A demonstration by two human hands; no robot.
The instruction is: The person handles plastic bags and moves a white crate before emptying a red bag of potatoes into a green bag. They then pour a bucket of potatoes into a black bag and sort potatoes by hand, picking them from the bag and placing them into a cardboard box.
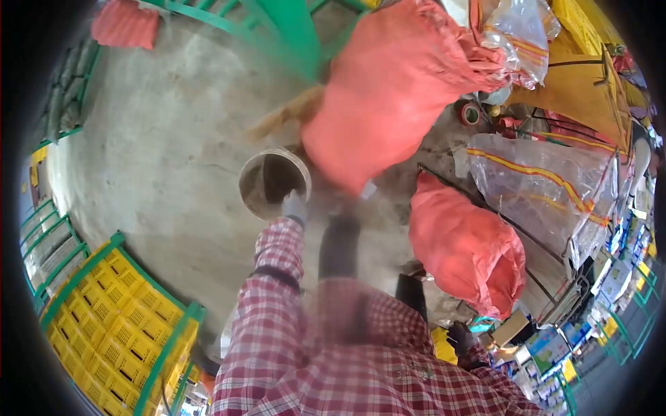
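Ahead of me on the floor stands a whitish bucket (249,197), its inside dark and stained. My left hand (295,206), in a light glove under a plaid sleeve, has its fingers closed over the bucket's near rim. Right beside the bucket leans a large, full red sack (388,90), gathered at its top. Low on my right, my right hand (458,337) shows as a dark, shadowed shape near a second red sack (461,239); its fingers do not show clearly. A blurred tan strip (288,114) lies behind the bucket.
Stacked yellow crates (114,322) in a green frame stand at the left. A green metal structure (284,35) rises at the far side. Clear plastic sheeting (541,180) hangs on the right, with a tape roll (471,114) nearby. Another red sack (125,24) lies far left.
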